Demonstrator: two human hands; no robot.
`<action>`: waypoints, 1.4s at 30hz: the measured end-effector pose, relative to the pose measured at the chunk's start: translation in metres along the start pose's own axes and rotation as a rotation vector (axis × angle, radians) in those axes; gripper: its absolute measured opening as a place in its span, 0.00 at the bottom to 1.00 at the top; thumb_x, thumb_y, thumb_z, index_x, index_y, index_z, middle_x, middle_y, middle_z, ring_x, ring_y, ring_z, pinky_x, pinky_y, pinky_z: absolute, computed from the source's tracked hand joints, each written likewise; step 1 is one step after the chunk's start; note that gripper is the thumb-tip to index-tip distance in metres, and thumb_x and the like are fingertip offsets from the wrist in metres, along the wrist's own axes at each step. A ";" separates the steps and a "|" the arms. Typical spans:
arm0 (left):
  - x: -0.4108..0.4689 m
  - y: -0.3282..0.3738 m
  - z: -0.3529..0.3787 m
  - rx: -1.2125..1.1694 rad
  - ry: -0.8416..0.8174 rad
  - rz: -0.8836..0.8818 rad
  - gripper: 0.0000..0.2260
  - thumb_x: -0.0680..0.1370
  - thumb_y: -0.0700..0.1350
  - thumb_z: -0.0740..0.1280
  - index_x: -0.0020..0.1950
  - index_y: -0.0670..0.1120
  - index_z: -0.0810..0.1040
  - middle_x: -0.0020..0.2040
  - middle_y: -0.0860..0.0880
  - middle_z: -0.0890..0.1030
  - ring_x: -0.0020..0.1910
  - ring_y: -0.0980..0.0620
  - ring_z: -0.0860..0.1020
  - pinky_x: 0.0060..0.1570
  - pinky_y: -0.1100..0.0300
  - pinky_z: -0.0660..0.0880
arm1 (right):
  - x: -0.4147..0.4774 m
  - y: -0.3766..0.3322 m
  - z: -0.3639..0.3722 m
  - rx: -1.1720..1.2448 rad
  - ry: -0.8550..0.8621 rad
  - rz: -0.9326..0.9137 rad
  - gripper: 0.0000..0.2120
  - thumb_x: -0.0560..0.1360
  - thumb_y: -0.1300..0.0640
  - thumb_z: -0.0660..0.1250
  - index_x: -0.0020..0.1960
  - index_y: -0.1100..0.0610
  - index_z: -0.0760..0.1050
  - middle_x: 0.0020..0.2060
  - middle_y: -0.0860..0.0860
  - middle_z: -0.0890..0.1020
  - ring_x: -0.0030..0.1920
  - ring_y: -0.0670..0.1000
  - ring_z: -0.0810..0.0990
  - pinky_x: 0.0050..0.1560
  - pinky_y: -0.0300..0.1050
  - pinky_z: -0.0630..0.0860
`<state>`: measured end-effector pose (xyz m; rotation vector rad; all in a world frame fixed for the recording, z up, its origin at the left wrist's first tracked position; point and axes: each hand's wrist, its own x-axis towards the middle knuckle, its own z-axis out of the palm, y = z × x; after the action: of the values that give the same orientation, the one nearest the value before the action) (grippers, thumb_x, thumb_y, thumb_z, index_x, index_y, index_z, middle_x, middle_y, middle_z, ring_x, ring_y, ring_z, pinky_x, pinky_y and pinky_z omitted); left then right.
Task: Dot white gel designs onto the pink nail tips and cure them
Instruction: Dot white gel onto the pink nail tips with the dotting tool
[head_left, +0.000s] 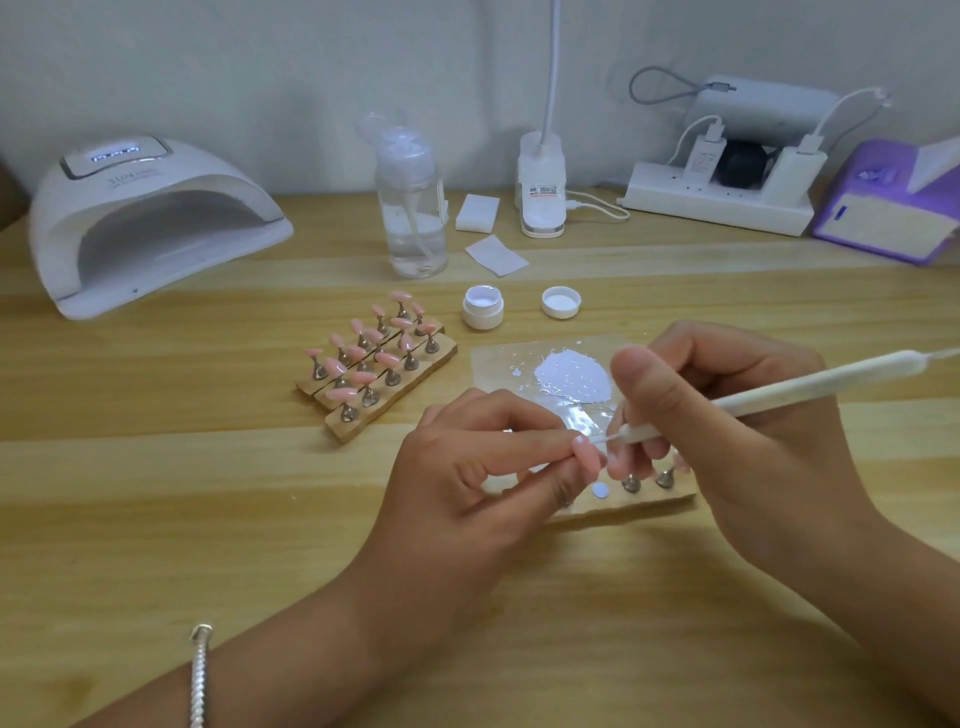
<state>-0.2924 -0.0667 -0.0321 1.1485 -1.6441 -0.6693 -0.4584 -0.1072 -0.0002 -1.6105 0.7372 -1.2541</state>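
1. The left hand (483, 467) has its fingers (524, 446) pinched on one pink tip (594, 458), held just above the near strip (639, 506); the right hand (737, 415) has its fingers (647, 382) curled round the pen (789, 387), whose point meets that tip
2. Whether the tip carries dots yet I cannot tell; it is small and half hidden
3. Two stands (631, 483) show on the strip beneath the right hand
4. White gel (574, 376) lies spread on the sheet (493, 364) just behind the hands; the jar (483, 306) is open, its lid (561, 302) beside it
5. The rack (374, 358) to the left holds many tips that look plain pink, so I judge the dotting barely begun; the lamp (150, 223) shows nothing inside, so curing is all left
6. Bare table (208, 493) lies wide to the left and near; the rack stands between hands and lamp, and the wet gel sits close by the right knuckles, a likely smear
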 end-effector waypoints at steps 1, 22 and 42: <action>0.000 0.000 0.000 0.001 -0.002 0.003 0.05 0.76 0.49 0.72 0.46 0.53 0.87 0.43 0.55 0.82 0.46 0.48 0.80 0.49 0.38 0.73 | 0.000 0.000 0.000 -0.010 0.006 0.004 0.16 0.75 0.49 0.69 0.31 0.53 0.74 0.24 0.54 0.79 0.23 0.52 0.76 0.26 0.38 0.71; 0.000 0.000 0.000 0.022 -0.007 0.050 0.07 0.77 0.52 0.69 0.51 0.56 0.85 0.44 0.56 0.83 0.45 0.50 0.80 0.49 0.40 0.73 | 0.000 -0.001 0.003 -0.020 -0.023 -0.002 0.15 0.77 0.52 0.66 0.32 0.52 0.74 0.24 0.48 0.78 0.25 0.49 0.78 0.27 0.35 0.70; 0.000 -0.002 0.000 0.017 -0.006 0.027 0.06 0.76 0.51 0.70 0.49 0.55 0.86 0.44 0.55 0.83 0.46 0.47 0.80 0.48 0.38 0.72 | 0.001 0.000 0.003 0.036 -0.023 0.014 0.16 0.78 0.54 0.64 0.31 0.52 0.73 0.24 0.46 0.78 0.25 0.52 0.78 0.28 0.35 0.71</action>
<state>-0.2919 -0.0673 -0.0335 1.1356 -1.6703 -0.6439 -0.4551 -0.1074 0.0007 -1.5847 0.7068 -1.2305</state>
